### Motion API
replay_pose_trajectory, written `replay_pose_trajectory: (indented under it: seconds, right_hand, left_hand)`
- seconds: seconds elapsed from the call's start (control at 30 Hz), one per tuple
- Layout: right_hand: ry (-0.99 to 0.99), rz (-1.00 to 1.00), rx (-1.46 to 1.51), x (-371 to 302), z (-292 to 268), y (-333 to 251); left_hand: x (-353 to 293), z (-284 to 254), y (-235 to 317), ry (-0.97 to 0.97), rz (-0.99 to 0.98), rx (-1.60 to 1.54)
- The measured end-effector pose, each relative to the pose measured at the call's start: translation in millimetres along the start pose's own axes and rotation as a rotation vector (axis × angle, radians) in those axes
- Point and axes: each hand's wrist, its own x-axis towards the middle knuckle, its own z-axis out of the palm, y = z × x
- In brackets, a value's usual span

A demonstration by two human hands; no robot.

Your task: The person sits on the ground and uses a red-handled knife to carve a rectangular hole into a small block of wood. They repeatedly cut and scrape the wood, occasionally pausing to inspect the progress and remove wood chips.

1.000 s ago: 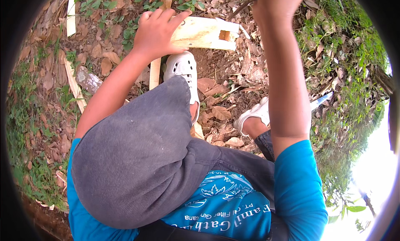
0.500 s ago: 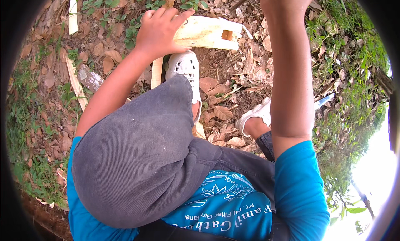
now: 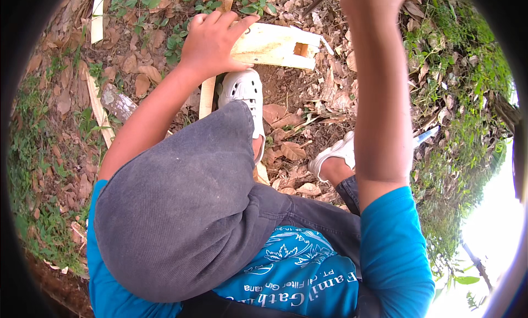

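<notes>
A pale wooden board (image 3: 270, 44) with a rectangular hole near its right end lies just beyond my left white clog. My left hand (image 3: 215, 45) grips the board's left end, thumb on the near edge and fingers over the far one. Up at the top edge of the view is my right hand (image 3: 375, 3), its fingers partly cut off by the frame. From it a dark, narrow, blade-like tool (image 3: 320, 1) points down and left, apart from the board. The rest of that tool is out of sight.
Dry leaves and dirt cover the ground. Wood strips (image 3: 98, 103) and a short log (image 3: 118, 102) lie at the left; another strip (image 3: 207, 97) is beside my left clog (image 3: 242, 89). My right clog (image 3: 336, 153) stands near a blue-and-white object (image 3: 426, 135). Green plants grow at the right.
My right forearm and the dark tool have shifted slightly left, with some blur on the forearm. My left hand keeps its place on the board.
</notes>
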Motion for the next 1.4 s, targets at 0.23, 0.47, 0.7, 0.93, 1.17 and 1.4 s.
replay_pose_trajectory:
  seconds: [0.23, 0.47, 0.7, 0.93, 1.17, 1.4]
  right_hand:
    - [0.04, 0.094, -0.034, -2.7, -9.4, 35.0]
    - [0.074, -0.025, -0.125, -3.6, -22.0, 90.8]
    - [0.096, 0.119, 0.057, -1.9, -26.2, 38.5]
    - [0.101, 0.203, 0.101, 3.0, -20.2, 65.8]
    - [-0.013, 0.071, 0.048, 9.0, -12.0, 13.5]
    - [0.016, 0.188, 0.095, -0.3, -17.3, 59.4]
  left_hand:
    - [4.1, -2.1, 3.1, -0.011, 0.016, -0.037]
    - [9.6, -5.6, 3.9, -0.023, 0.017, -0.026]
    - [3.3, -4.1, 4.3, 0.015, -0.023, -0.039]
    - [9.8, -5.9, 6.4, -0.017, -0.016, -0.029]
    - [5.6, -4.5, 5.3, -0.035, -0.033, -0.021]
    - [9.6, -11.0, 8.9, -0.081, -0.032, -0.031]
